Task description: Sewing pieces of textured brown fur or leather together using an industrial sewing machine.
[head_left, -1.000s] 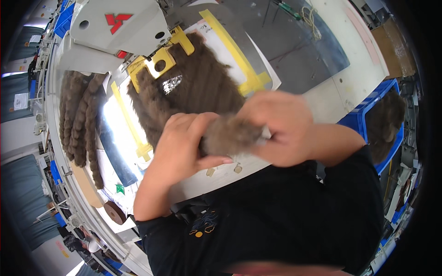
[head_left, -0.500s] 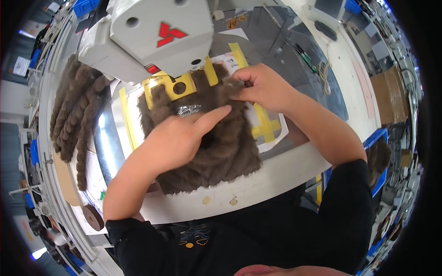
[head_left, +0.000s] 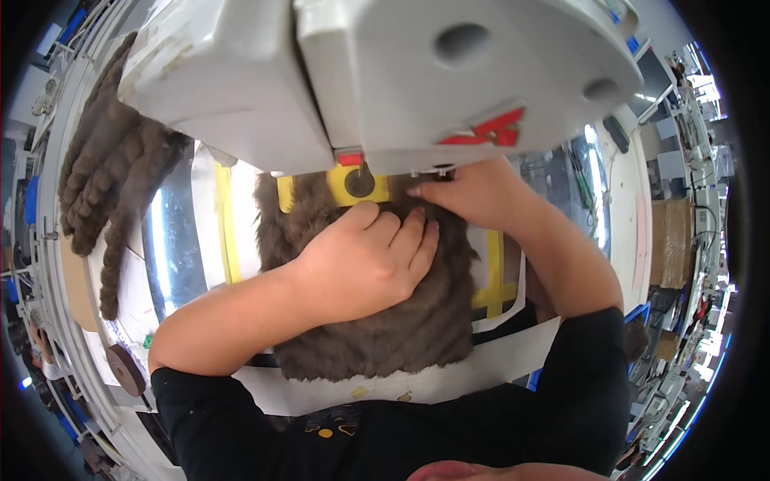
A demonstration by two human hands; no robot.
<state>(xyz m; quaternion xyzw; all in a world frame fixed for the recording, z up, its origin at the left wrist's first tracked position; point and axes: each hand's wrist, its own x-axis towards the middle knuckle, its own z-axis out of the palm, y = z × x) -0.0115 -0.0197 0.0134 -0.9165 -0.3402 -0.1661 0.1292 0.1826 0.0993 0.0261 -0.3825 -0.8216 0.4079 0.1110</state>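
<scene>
A brown fur piece (head_left: pixel 377 345) lies beneath a large white machine head (head_left: pixel 377 72), under a yellow plate with a round hole (head_left: pixel 357 184) and a small needle mechanism (head_left: pixel 361 167). Curled over the fur just below the plate, my left hand (head_left: pixel 365 260) presses it with fingers drawn together. Right of the plate, my right hand (head_left: pixel 477 192) grips the fur's upper edge with its thumb; its other fingers are partly hidden at the machine's underside.
Long fur strips (head_left: pixel 112 184) hang at the upper left, above a brown roll (head_left: pixel 124 367). Yellow tape (head_left: pixel 228 228) edges white paper on the work plate. At the right are a cardboard box (head_left: pixel 670 240) and a blue bin (head_left: pixel 638 313) with fur.
Both hands have gone from holding fur near the table's front to the yellow plate. My left fingers have curled since half a second ago. The view is now nearer the machine head.
</scene>
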